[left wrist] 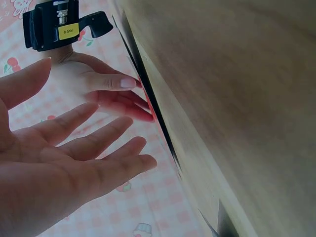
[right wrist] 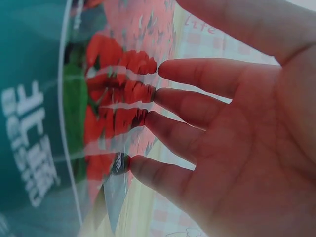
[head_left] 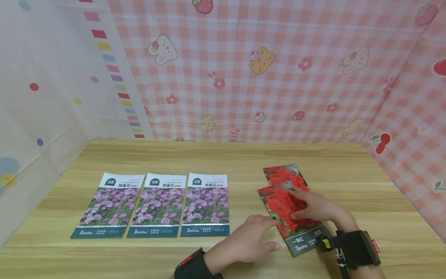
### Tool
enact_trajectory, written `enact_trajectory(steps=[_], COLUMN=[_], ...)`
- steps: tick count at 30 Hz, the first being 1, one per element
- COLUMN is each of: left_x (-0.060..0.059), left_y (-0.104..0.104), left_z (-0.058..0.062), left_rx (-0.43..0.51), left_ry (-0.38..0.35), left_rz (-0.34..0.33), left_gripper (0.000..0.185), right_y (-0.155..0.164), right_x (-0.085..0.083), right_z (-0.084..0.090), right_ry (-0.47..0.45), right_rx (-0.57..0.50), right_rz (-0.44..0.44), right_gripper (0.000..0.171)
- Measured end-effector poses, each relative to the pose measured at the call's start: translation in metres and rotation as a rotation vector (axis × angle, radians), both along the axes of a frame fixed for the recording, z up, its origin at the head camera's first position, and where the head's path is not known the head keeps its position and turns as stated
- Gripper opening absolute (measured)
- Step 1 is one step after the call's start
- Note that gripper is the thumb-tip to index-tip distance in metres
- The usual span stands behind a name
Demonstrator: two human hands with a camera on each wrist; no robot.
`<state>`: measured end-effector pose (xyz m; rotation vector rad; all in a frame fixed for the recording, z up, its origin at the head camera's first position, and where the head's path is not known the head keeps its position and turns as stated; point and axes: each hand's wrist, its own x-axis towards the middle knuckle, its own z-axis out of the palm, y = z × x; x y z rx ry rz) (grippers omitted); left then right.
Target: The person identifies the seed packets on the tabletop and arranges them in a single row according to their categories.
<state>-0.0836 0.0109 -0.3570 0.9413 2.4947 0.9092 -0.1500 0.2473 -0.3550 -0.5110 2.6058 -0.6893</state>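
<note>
Both hands flat: right hand [head_left: 315, 207] covers red seed packet [head_left: 283, 209], left hand [head_left: 249, 240] beside, 2nd packet [head_left: 283, 173] half-hidden.

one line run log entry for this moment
right hand: fingertips on top red seed packet | left hand: open, beside it | purple packets: three in row

Makeshift tabletop recording booth, wooden table [head_left: 223, 155], pink cartoon-print cloth backdrop [head_left: 265, 77] hung around it

Three purple-flower seed packets [head_left: 155, 205] are lying side by side, edges touching, on the left part of the wooden table [head_left: 348, 162]. A pink checked cloth [head_left: 278, 69] with bears and strawberries is hanging behind and to the right; a spotted white cloth [head_left: 45, 85] is hanging at left.
</note>
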Motion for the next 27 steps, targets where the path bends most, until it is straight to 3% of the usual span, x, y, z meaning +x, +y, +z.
enact_trajectory(steps=[14,19,23,27], left_x=[0.001,0.0024,0.003,0.0039], left_y=[-0.0028,-0.0032,-0.0032,-0.0032], left_z=[0.0044,0.0044,0.003,0.0027], left_rx=[-0.025,-0.063,-0.082,-0.104], left_ry=[-0.004,0.08,0.16,0.19], left_rz=[0.034,-0.006,-0.054,-0.075], left_gripper=[0.05,0.05,0.043,0.038], right_y=[0.0034,0.0028,0.0039,0.0039], right_x=[-0.0054,-0.0053,-0.0057,-0.0061], right_z=[-0.0032,-0.0008,-0.0006,-0.0011], right_ry=[0.164,0.173,0.156,0.129], right_rx=[0.014,0.041,0.048,0.049], right_rz=[-0.117,-0.167,-0.205,-0.234], right_gripper=[0.065,0.07,0.063,0.056])
